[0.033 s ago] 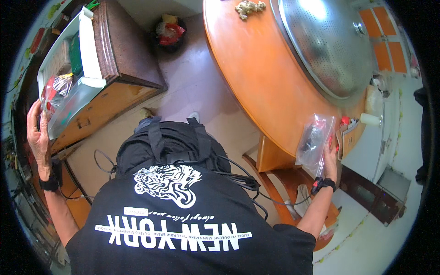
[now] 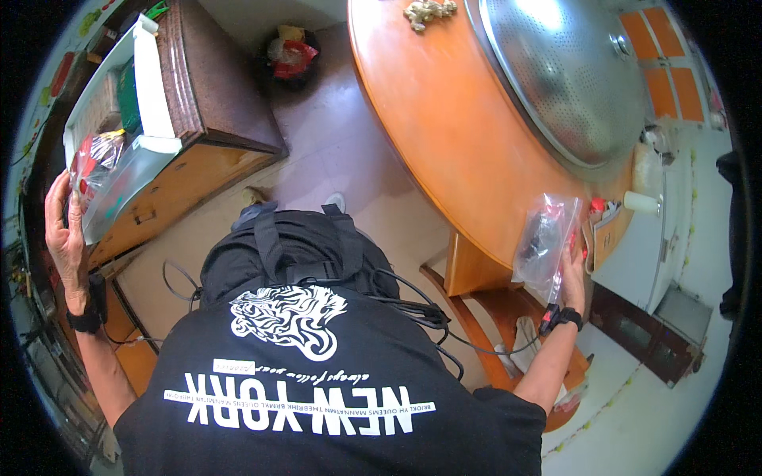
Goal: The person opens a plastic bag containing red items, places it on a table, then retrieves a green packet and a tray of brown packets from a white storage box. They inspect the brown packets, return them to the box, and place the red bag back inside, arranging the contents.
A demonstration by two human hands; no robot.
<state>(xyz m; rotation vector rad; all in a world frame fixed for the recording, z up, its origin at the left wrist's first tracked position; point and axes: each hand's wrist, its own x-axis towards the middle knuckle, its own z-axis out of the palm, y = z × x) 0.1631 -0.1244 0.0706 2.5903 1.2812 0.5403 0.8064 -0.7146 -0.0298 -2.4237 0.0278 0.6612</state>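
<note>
My left hand point(image 2: 67, 234) is at the near corner of a white, see-through plastic bin point(image 2: 159, 87). Its thumb and fingers close on the edge of a clear plastic bag point(image 2: 89, 176) with a red and shiny packet. Whether they also press on the bin's wall I cannot tell. On the right, my right hand point(image 2: 573, 278) grips the side of another clear plastic bag point(image 2: 544, 250), holding it up by the round table's edge. Something dark shows inside that bag, too blurred to name. The right fingers are partly hidden behind the plastic.
The bin stands on a dark wooden cabinet point(image 2: 226, 95). A large perforated metal cover point(image 2: 556, 87) and a piece of ginger point(image 2: 429, 12) lie on the orange table point(image 2: 421, 119). A waste bin point(image 2: 313, 71) stands on the floor. Below the right arm is a wooden chair point(image 2: 468, 317).
</note>
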